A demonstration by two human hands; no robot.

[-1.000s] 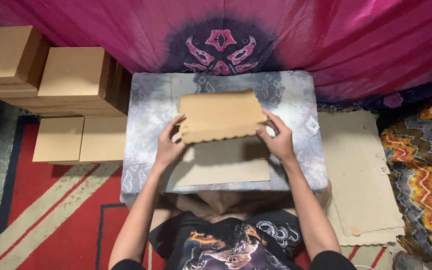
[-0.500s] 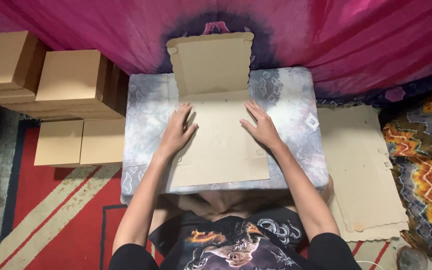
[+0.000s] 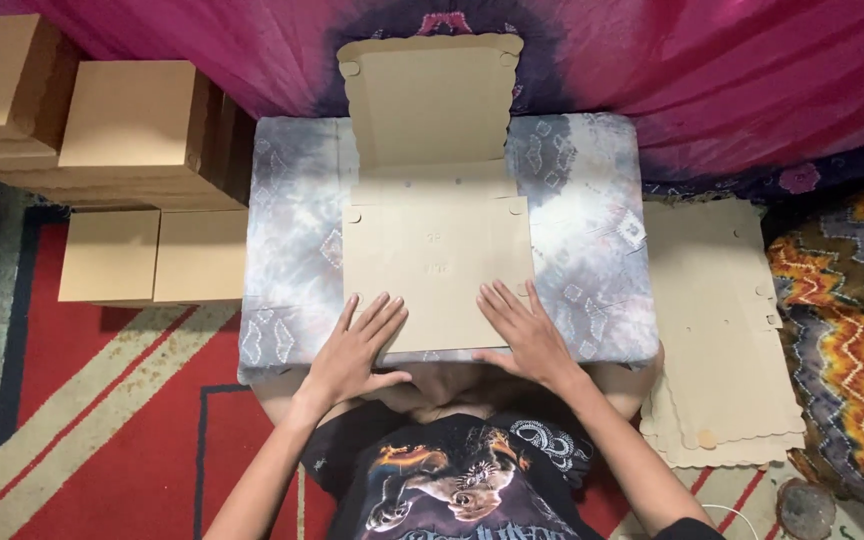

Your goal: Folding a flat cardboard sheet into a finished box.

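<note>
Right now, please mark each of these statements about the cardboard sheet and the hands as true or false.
1. Both hands, left hand and right hand, lie flat on the unfolded cardboard box blank. True.
2. The blank rests on bare red carpet. False: it lies on a grey patterned low table.
3. Folded cardboard boxes are stacked on the person's left. True.
4. The pile of flat blanks lies on the person's left. False: on the right.

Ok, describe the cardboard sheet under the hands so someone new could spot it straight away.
Find the grey patterned table in front of the pink cloth. On its middle lies the unfolded cardboard sheet, with the left hand and right hand flat on its near edge. Unlike the stack of flat sheets on the floor, its far flap stands up.
</note>
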